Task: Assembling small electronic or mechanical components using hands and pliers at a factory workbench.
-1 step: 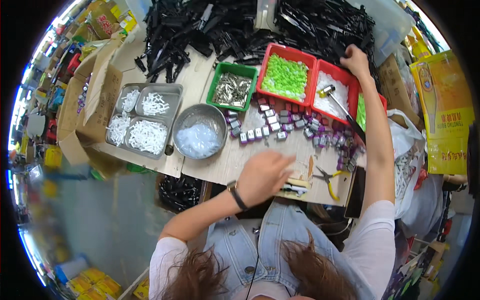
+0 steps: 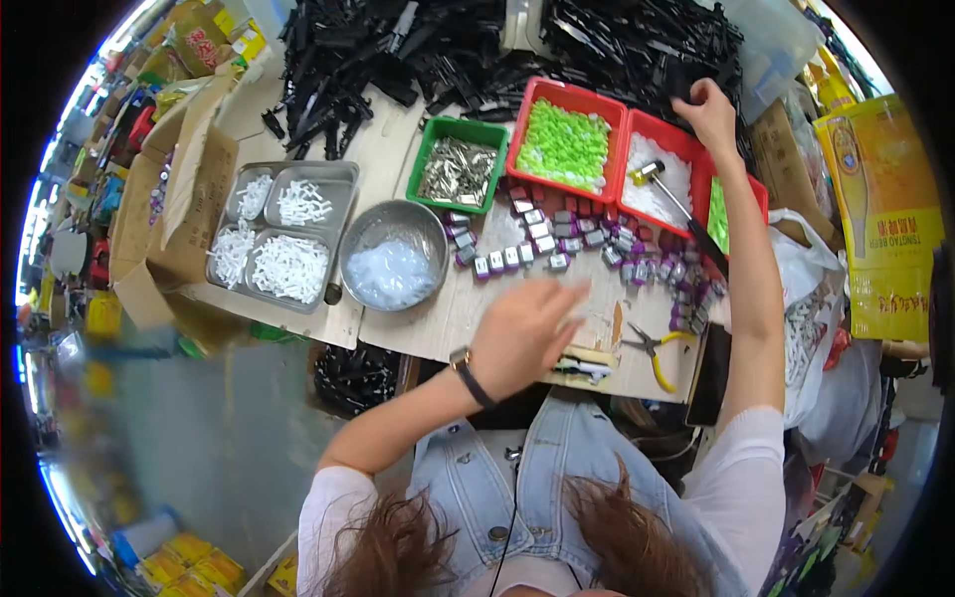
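Note:
My left hand (image 2: 522,333) hovers over the front of the wooden table with its fingers stretched out and apart. It holds nothing that I can see. Beneath and beside it lies a small cream and white fixture (image 2: 585,366) at the table's edge. My right hand (image 2: 710,117) reaches to the right end of a heap of black plastic parts (image 2: 617,50), just behind the red trays. Its fingers are bent and drawn together among the dark parts; what they grip cannot be made out. Many small purple and silver pieces (image 2: 557,261) lie between both hands.
A red tray (image 2: 515,164) holds green pieces, another white ones with a hammer (image 2: 676,199) across it. Left stand a green tray (image 2: 411,189) of metal parts, a steel bowl (image 2: 348,284) and a divided tray (image 2: 343,214). Yellow-handled pliers (image 2: 659,363) lie front right.
My left hand's fingers are spread a little wider. My right hand has barely moved at the black heap, and the whole view has shifted slightly.

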`<state>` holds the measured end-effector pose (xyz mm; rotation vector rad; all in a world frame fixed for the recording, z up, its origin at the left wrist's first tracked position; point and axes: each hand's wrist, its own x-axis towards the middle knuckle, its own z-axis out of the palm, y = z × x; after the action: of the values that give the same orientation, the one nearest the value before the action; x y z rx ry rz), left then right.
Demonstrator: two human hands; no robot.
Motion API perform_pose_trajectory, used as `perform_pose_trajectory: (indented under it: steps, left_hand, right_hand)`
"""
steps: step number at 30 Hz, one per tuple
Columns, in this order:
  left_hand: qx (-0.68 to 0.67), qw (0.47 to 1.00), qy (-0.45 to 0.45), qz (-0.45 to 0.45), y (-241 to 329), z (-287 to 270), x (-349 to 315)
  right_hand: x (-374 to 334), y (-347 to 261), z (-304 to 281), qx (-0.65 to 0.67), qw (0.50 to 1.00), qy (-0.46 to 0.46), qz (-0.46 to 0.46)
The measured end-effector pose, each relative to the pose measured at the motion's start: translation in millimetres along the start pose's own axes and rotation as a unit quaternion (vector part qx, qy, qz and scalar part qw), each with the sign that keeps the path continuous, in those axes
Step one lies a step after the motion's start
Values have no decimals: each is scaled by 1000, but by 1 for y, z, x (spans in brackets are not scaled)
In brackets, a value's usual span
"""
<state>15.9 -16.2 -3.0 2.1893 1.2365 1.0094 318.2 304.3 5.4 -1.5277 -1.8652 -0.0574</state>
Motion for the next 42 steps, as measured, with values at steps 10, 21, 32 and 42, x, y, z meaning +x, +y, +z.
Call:
perform_pose_trajectory:
  steps: [10,21,32,42]
  left_hand:
    - [-38,987,93,128,15,7,15]
    - [-117,992,-46,19,-14,16,-52]
    - [-23,996,-84,-33,-10,14,-53]
    - [96,988,-49,108,-6,18,-76]
  right_hand:
    - [-276,-212,-99,648,646,-110,388]
    - [-220,-65,-129,-153,985,-37,-69]
    - [-188,-15,-68,-227,950,-210,-38]
    - [-337,-144,-186,176,927,-230,238]
